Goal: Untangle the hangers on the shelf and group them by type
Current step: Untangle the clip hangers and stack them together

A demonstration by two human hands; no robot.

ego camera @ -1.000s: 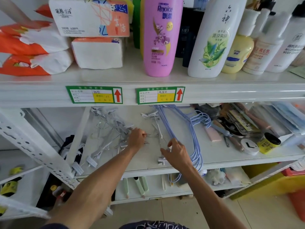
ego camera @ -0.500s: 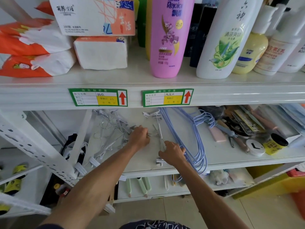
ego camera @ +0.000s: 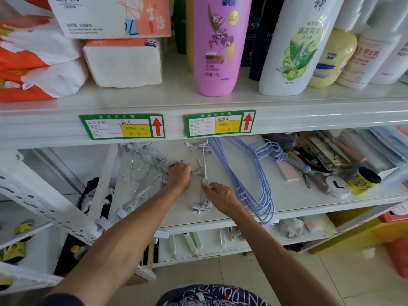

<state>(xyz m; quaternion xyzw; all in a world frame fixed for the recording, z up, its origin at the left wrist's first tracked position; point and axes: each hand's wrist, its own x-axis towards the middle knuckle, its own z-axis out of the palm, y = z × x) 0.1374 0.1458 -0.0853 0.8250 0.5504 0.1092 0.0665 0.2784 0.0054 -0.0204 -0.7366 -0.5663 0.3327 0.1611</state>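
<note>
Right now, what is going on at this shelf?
A person is sorting hangers on the shelf. The left hand grips a wire hook beside the tangled pile of white clip hangers. The right hand pinches the rod of a clip hanger lying apart in the middle. The blue hangers already lie together on the right.

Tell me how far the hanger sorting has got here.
Done: the blue hangers lie stacked together at the right. In hand: the right hand pinches the clip hangers in the middle, and the left hand seems to hold their wire hook. Left: the tangle at the left of the shelf is knotted, not yet sorted.
</note>
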